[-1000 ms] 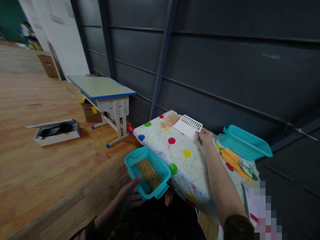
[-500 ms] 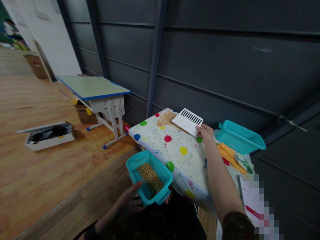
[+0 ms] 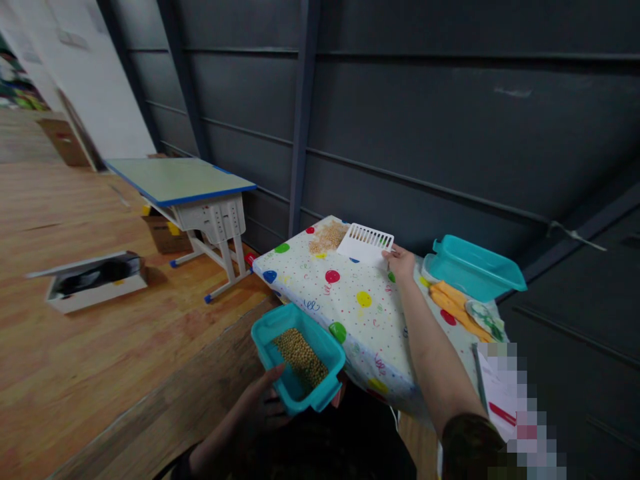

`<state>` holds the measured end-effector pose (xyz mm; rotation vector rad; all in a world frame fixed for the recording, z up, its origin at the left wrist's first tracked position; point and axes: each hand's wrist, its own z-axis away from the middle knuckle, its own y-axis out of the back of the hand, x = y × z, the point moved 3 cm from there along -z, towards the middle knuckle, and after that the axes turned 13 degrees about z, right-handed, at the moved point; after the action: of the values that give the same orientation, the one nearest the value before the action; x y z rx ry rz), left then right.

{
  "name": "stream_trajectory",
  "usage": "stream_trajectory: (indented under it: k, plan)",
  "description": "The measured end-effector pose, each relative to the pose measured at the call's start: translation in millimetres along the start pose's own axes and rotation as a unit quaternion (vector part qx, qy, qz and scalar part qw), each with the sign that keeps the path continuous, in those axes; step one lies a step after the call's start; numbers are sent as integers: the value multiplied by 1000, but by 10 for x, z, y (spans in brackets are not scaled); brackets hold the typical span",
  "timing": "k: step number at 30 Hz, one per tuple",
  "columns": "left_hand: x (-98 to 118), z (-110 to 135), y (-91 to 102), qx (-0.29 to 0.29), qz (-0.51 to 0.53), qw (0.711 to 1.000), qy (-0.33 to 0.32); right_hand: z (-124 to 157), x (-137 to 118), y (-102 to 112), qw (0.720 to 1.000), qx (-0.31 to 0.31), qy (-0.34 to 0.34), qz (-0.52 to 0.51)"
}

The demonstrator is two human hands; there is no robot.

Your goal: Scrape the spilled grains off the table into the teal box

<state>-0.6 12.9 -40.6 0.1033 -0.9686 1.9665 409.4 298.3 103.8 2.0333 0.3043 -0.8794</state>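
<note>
My left hand (image 3: 263,407) grips a teal plastic tub (image 3: 299,357) holding greenish-brown beans, held just off the near edge of a small table with a polka-dot cloth (image 3: 350,313). My right hand (image 3: 399,262) reaches across the table and pinches a white slotted scoop (image 3: 365,243), which lies low over the cloth beside a heap of pale grains (image 3: 327,236) at the far corner.
A second teal tub (image 3: 473,268) sits at the table's right end over orange strips (image 3: 453,303) and a paper sheet (image 3: 500,390). A blue-edged desk (image 3: 185,183) and an open white box (image 3: 87,283) stand on the wood floor to the left. A dark panelled wall runs behind.
The white scoop has tilted down from a raised angle to lie nearly flat beside the grain heap. The tub of beans stays in my left hand. My view has shifted slightly right.
</note>
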Motion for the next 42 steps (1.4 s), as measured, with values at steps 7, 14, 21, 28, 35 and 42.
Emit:
stream_trajectory:
  k: [7, 14, 21, 28, 35, 42]
  plan:
    - [37, 19, -8, 22, 5, 1000, 6, 24, -9, -52, 999, 35, -14, 16]
    - [15, 45, -23, 6, 15, 1000, -12, 17, -35, -30, 999, 48, -14, 9]
    - [44, 118, -84, 8, -1, 1000, -6, 31, -44, -12, 997, 62, -32, -19]
    - [45, 95, -77, 8, 6, 1000, -15, -17, -62, -55, 987, 56, -48, -140]
    - [19, 34, -20, 3, -3, 1000, -12, 107, -374, -224, 972, -38, -81, -216]
    - [1, 2, 72, -14, 9, 1000, -17, 505, -786, -462, 938, -171, -113, -280]
